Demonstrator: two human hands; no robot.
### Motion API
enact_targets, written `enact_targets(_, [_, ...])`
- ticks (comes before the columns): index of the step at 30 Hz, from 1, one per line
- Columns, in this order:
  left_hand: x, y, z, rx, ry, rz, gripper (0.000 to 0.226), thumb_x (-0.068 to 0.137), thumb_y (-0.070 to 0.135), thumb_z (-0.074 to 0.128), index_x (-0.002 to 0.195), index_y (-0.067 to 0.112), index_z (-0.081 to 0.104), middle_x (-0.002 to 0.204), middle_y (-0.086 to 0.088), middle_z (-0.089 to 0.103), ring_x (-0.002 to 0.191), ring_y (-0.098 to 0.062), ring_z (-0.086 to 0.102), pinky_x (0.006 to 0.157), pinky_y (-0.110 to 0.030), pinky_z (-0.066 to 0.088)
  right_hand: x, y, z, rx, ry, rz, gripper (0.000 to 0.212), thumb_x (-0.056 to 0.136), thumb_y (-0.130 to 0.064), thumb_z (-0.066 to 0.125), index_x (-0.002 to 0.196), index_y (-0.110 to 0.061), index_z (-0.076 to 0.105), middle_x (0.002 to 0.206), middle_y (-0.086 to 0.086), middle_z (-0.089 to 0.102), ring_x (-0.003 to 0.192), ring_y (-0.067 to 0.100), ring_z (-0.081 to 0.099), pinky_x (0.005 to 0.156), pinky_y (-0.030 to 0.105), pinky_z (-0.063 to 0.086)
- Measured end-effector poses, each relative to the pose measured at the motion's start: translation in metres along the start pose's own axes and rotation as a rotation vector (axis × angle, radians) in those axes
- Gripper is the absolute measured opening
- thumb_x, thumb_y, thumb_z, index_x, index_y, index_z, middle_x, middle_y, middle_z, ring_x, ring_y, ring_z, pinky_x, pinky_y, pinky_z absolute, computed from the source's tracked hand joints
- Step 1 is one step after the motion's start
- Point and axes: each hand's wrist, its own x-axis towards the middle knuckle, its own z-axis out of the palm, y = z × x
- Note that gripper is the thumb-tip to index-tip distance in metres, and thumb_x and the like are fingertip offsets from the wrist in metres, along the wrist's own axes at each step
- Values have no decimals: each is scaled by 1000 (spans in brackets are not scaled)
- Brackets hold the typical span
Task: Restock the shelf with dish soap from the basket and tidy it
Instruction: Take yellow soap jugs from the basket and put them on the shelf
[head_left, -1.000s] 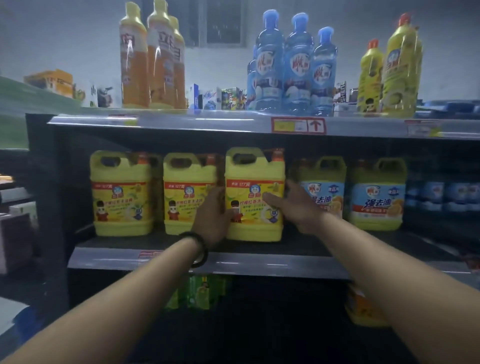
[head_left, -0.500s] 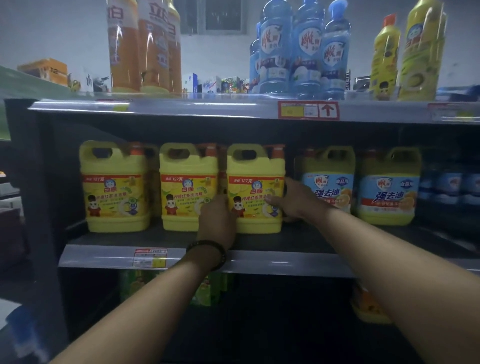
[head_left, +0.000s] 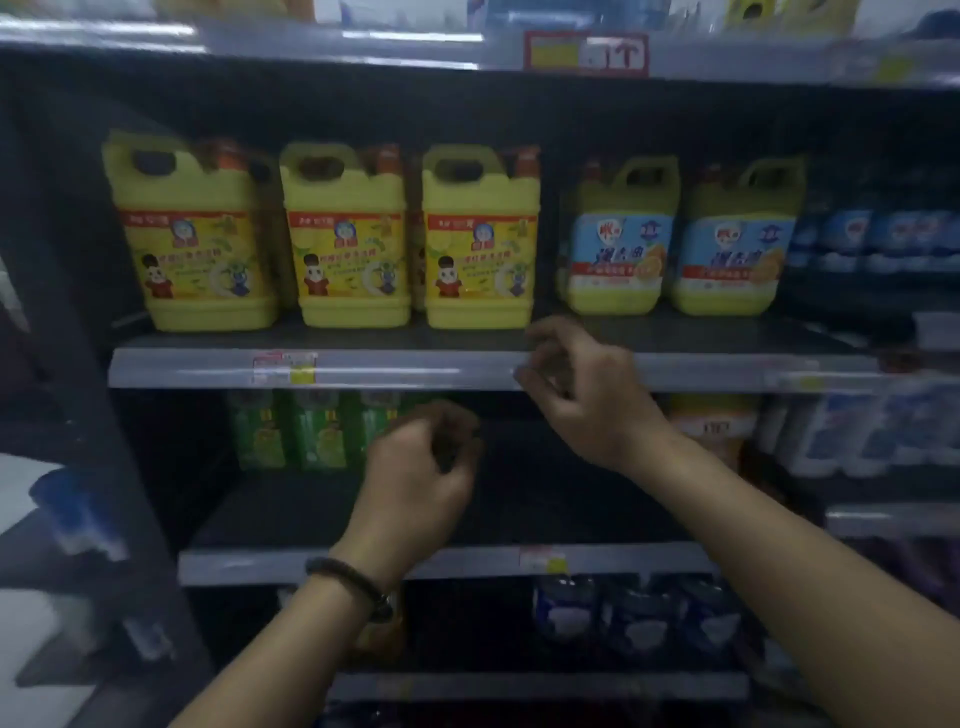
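Three yellow dish soap jugs with red-banded labels stand in a row on the middle shelf (head_left: 467, 370): left jug (head_left: 200, 244), middle jug (head_left: 348, 244), right jug (head_left: 480, 244). Right of them stand two yellow-green jugs with blue labels (head_left: 618, 249). My left hand (head_left: 421, 478) hangs below the shelf edge with loosely curled fingers, holding nothing. My right hand (head_left: 582, 395) hovers in front of the shelf lip, fingers loosely curled, empty and apart from the jugs. The basket is out of view.
Green bottles (head_left: 291, 431) sit at the back of the shelf below, which is bare at the front. An orange jug (head_left: 711, 421) stands at its right. Blue bottles (head_left: 883, 239) fill the far right, more blue packs (head_left: 634, 618) lower down. A dark upright post (head_left: 67, 312) bounds the left.
Both hands have let go of the right red-labelled jug and drawn back down and toward me. The view has tilted down, bringing the lower shelves into sight.
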Motion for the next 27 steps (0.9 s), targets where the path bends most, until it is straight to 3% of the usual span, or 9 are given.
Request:
enact_targets(4, [-78,-38,29,62,-265,-30,6,97,27,68,94,32,67,91,17,70,84,1,65,70,-10,45,-89,24,31,41,-182,130,21,100,-32,72,119,-24,66,98,-7,71,89,12,69,81,39,59])
enact_targets(7, [-135,-79,51,183,-501,-78,4,95,33,68,99,33,67,95,19,70,87,-1,65,76,-20,52,-159,45,61,21,-395,300,19,105,-37,65,122,-29,65,109,-12,71,92,4,67,80,32,56])
enact_targets(11, [-206,-130,78,407,-883,-187,12,98,40,55,93,37,65,100,15,69,94,-11,68,78,-32,55,-258,77,110,24,-615,469,13,102,-37,67,115,-33,67,111,-13,71,102,7,67,91,35,57])
enact_targets(13, [-238,-151,87,458,-1026,-265,26,99,46,46,110,33,67,115,12,69,107,-17,69,88,-38,57,-303,89,132,2,-697,535,11,100,-37,68,110,-34,67,106,-12,70,101,11,67,88,35,55])
enact_targets(16, [-273,-173,98,436,-1094,-358,32,100,46,52,124,26,60,116,10,66,112,-19,69,89,-34,55,-366,102,168,-6,-803,624,11,100,-36,65,109,-29,67,113,-5,67,108,17,65,82,30,46])
enact_targets(19, [-307,-178,113,478,-1134,-378,39,107,40,48,139,19,56,128,-2,68,117,-25,68,100,-40,55,-434,107,205,-9,-924,747,30,100,-40,64,128,-29,62,130,2,55,119,23,58,97,34,49])
enact_targets(22, [-344,-185,125,403,-1175,-500,39,100,45,55,137,32,58,136,2,65,122,-22,65,102,-38,54,-480,113,225,-52,-1001,851,51,102,-46,62,149,-32,49,139,6,45,128,29,54,108,39,47])
enact_targets(25, [-369,-205,137,350,-1294,-578,45,97,46,62,139,32,57,147,-1,56,134,-25,56,110,-38,48,-485,128,230,57,-936,1034,62,97,-46,71,149,-24,46,144,7,50,134,29,55,109,39,48])
enact_targets(27, [-372,-213,147,326,-1327,-592,58,97,49,65,148,25,49,156,-5,49,142,-27,49,114,-35,43,-481,137,231,134,-869,1173,85,94,-50,75,161,-18,34,156,9,46,145,31,48,114,39,43])
